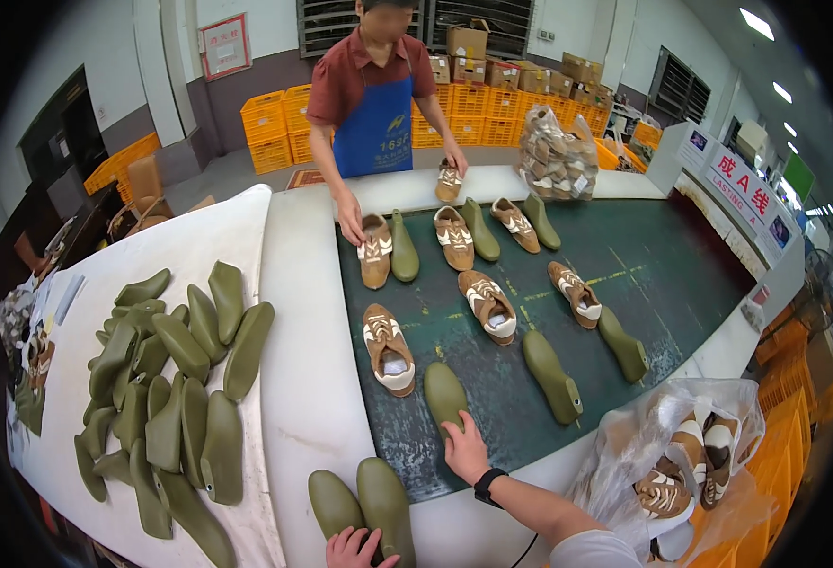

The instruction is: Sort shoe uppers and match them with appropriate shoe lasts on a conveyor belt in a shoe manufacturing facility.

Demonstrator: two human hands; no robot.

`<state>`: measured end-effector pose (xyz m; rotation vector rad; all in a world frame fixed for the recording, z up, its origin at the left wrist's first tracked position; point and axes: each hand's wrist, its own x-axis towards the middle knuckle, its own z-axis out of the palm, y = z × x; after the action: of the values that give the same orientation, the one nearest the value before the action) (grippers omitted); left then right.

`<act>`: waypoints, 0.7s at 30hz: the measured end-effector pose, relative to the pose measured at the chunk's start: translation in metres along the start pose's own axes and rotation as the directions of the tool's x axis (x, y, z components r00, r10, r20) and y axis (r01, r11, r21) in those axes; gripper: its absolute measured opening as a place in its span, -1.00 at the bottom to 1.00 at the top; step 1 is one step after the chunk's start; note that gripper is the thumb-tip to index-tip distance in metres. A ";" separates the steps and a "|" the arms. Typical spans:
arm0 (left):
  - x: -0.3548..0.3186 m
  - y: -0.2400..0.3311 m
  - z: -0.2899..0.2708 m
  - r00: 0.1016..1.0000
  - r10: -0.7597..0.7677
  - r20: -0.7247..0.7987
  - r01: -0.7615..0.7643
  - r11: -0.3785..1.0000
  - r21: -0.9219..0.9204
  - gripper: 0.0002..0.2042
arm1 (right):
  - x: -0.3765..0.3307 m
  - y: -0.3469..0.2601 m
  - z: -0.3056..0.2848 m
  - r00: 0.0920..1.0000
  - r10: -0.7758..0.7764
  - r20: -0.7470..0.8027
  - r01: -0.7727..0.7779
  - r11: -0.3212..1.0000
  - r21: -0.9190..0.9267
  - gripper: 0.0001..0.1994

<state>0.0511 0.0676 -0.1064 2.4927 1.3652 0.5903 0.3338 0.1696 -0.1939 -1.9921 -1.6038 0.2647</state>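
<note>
L hand, bottom edge, lies over nr end of two green lasts side by side at white ledge; fingers slightly apart, can't tell how firm the grip. R hand, dark wristband, touches nr end of single green last on green belt; thumb & fingers apart, can't tell if clamped. Brown/white shoe just up-L of it, more shoes & lasts beyond. Co-worker opp., each hand at a shoe. Lasts heap far L; clear bag w/ shoes lower R.
</note>
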 end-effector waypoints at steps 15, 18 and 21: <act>-0.005 -0.004 -0.002 1.000 -0.024 -0.011 0.024 1.000 -0.014 -0.54 | 0.000 0.001 0.006 0.998 -0.025 -0.058 0.022 0.998 -0.066 -0.66; -0.005 -0.007 -0.002 0.999 -0.024 -0.032 0.023 1.000 -0.015 -0.55 | 0.001 -0.002 0.005 0.999 -0.007 -0.051 0.004 0.997 -0.072 -0.66; -0.005 -0.009 0.000 0.998 -0.022 -0.064 0.017 0.996 -0.083 -0.62 | 0.000 0.002 0.008 0.998 -0.017 -0.053 0.013 0.998 -0.063 -0.66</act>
<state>0.0420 0.0679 -0.1105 2.4123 1.3574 0.7142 0.3319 0.1716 -0.2015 -2.0156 -1.6109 0.1563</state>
